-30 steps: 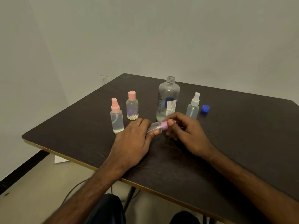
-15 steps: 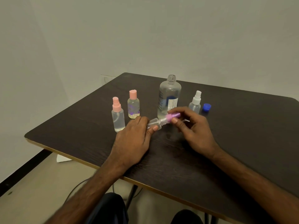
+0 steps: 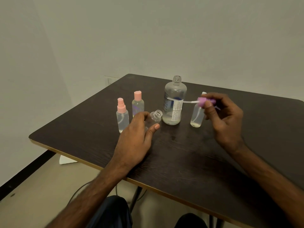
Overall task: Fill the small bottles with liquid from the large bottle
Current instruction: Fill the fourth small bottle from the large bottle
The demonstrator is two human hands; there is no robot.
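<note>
Four small bottles, one large bottle (image 3: 174,102), one purple spray top (image 3: 202,101); pink spray bottle (image 3: 122,117) and pink-capped bottle (image 3: 137,104) stand just left of the left hand (image 3: 134,142), which grips the tilted uncapped small bottle (image 3: 155,116), its body mostly hidden; large bottle upright, uncapped, between the hands; right hand (image 3: 225,117) pinches the blurred purple spray top, half hiding the fourth bottle (image 3: 196,118) behind it.
</note>
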